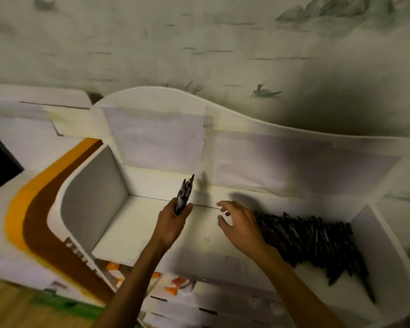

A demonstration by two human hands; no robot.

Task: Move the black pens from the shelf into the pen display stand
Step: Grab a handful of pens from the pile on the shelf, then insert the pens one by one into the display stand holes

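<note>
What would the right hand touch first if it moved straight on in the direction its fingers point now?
Probably nothing soon: the right hand points up-left over the bare shelf floor. Beyond that lie the left hand gripping its bundle of pens and the back panel; depth is unclear.

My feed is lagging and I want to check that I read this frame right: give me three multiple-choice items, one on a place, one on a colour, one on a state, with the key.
1. Where does the pile of loose pens lie in the white stand?
A. At its right end
B. Against its left wall
C. On the floor

2. What colour are the pens?
A. Red
B. Black
C. Green

3. What is the left hand doing?
A. Resting flat on the floor of the stand
B. Hanging idle
C. Gripping a bunch of pens

Key: 1 A, the pile lies by the right wall, the left part bare. 2 B, the pile and the bunch are both dark black. 3 C, its fingers curl round the bunch, which points up and away, while the right hand is spread open beside the pile.
</note>
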